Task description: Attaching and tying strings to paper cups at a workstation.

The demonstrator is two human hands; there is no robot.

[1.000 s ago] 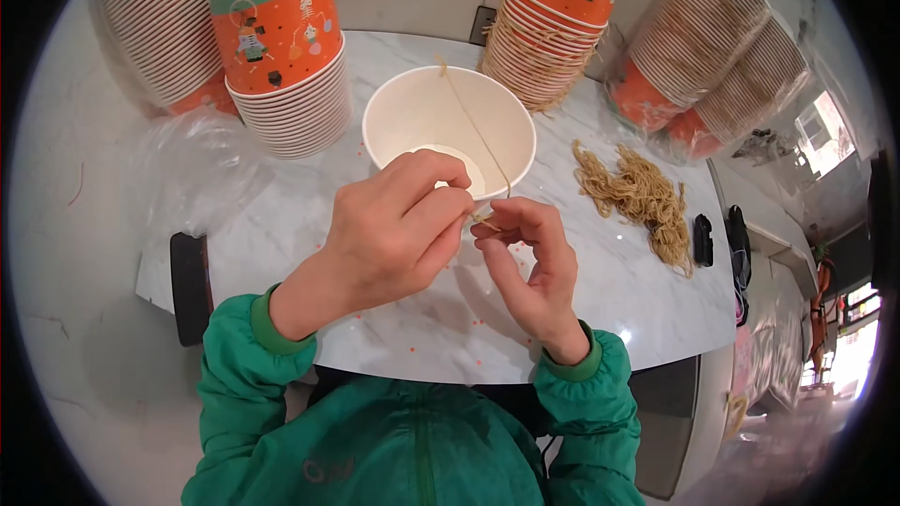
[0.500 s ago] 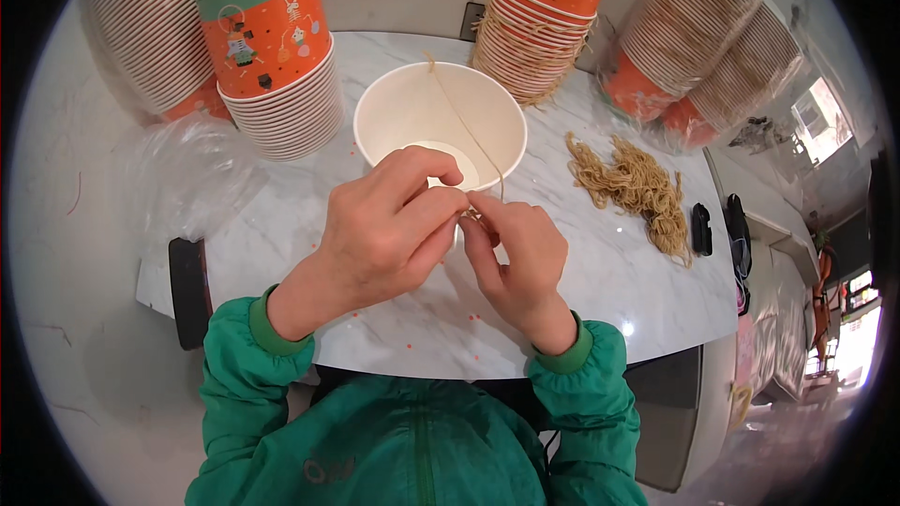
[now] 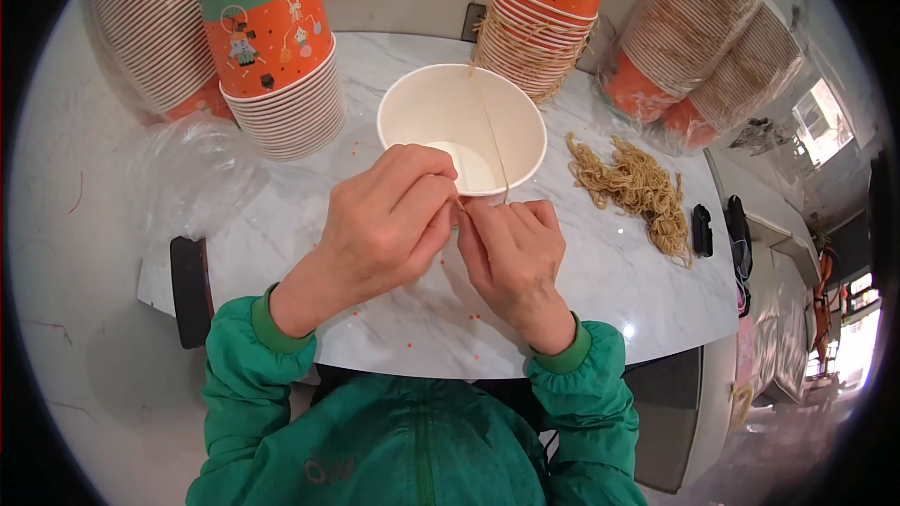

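A white-lined paper bucket [image 3: 422, 108] stands on the table in front of me, its open mouth tilted toward me. A thin tan string [image 3: 493, 131] runs from its far rim across the opening to the near rim. At the near rim my left hand [image 3: 380, 220] is closed in a pinch, and the string's end shows at the fingertips. Close against it, my right hand [image 3: 518, 253] also pinches the string with thumb and forefinger. The fingers partly hide the string between them.
A stack of orange and green paper buckets [image 3: 281, 66] stands left; another stack [image 3: 534, 37], with strings hanging on it, is at the back. Plastic-wrapped stacks [image 3: 689, 23] stand back right. A heap of tan strings [image 3: 633, 187] and a small black object [image 3: 701, 230] lie right.
The bucket has shifted a little to the right and turned, so the string's far end sits further right on the rim. My right hand's fingers have moved slightly lower and closer together.
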